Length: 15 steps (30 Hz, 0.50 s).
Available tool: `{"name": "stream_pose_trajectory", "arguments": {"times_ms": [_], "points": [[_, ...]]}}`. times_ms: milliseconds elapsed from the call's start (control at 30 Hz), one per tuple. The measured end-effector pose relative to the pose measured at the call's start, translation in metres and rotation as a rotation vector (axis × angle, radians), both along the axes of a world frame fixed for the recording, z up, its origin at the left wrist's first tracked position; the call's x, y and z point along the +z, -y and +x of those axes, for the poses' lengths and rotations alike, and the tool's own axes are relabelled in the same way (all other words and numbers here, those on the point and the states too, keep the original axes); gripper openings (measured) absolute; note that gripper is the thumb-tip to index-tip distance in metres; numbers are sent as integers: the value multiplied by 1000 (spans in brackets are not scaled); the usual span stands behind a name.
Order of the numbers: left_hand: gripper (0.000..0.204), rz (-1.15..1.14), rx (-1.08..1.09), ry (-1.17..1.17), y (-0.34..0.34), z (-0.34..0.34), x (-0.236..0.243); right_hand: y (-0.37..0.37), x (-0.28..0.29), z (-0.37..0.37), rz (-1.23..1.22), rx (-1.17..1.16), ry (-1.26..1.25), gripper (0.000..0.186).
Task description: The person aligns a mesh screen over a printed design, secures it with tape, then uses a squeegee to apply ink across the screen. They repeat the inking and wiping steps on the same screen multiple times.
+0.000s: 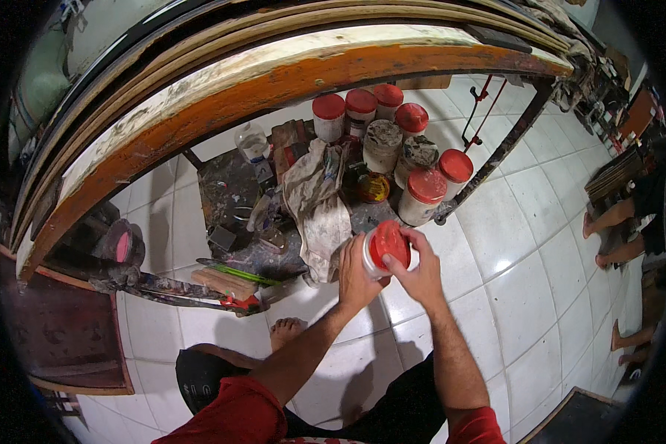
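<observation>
Both my hands hold a white plastic jar (370, 260) with a red lid (387, 243), tilted in front of the low shelf. My left hand (357, 278) wraps round the jar's left side. The right one, my right hand (420, 275), grips the lid's edge, its thumb lying on the red top. Just beyond stands another red-lidded jar (422, 198), and more red-lidded jars are grouped behind it. Two jars in that group have grimy grey tops, one of them a stained jar (382, 148). A crumpled, stained cloth (314, 203) hangs over the shelf left of my hands.
A long worktable with an orange edge (274, 80) arches over the low shelf (226, 185). On the shelf lie a clear bottle (252, 142), a yellow-rimmed tin (374, 188) and green sticks (238, 272). A framed screen (66, 325) leans at left. Other people's legs (618, 235) show at right.
</observation>
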<state>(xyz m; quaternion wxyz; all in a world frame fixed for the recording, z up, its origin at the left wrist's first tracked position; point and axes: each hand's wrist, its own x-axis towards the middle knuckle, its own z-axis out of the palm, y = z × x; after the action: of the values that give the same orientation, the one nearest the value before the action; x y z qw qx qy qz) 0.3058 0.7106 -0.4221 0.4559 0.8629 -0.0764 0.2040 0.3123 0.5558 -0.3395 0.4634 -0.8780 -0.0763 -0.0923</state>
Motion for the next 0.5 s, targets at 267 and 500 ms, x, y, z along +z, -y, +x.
{"name": "stream_pose_trajectory", "arguments": {"times_ms": [267,500], "points": [[118,-172,-77,-39,2,-23,-26,22,-28,-15,844,-154,-267,42],[109,-49,-81,-3,3,-14,-25,-1,-27,-21,-205,14,130,64]]}}
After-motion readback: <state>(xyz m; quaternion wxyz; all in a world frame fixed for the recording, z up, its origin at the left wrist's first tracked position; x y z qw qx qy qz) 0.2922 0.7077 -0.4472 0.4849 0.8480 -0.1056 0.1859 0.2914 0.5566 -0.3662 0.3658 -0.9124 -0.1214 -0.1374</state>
